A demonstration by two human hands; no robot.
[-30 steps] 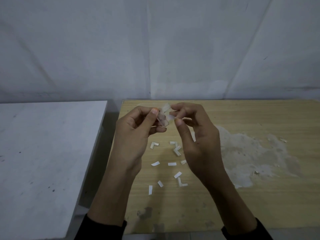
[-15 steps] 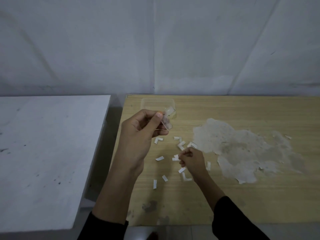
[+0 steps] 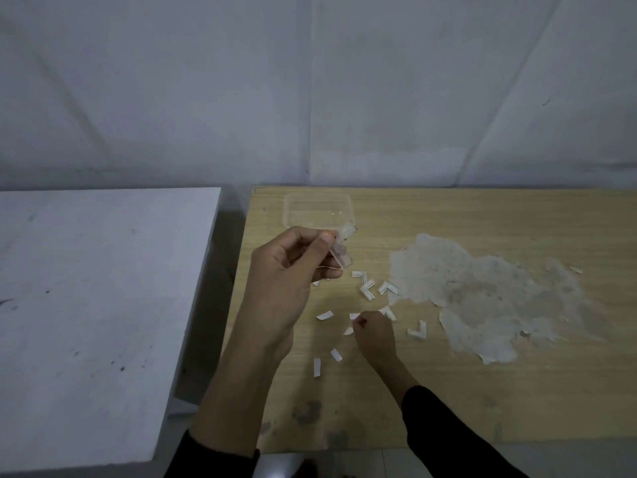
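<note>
The table (image 3: 482,391) is showing matt pale wood with a rough peeled patch (image 3: 482,294). On the table the box (image 3: 303,208) is shining as clear plastic; the pieces (image 3: 367,289) are looking white, the strip (image 3: 339,252) clear.

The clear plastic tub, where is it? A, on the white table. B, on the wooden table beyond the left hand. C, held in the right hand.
B: the clear plastic tub stands on the wooden table, just past the raised left hand.
</note>
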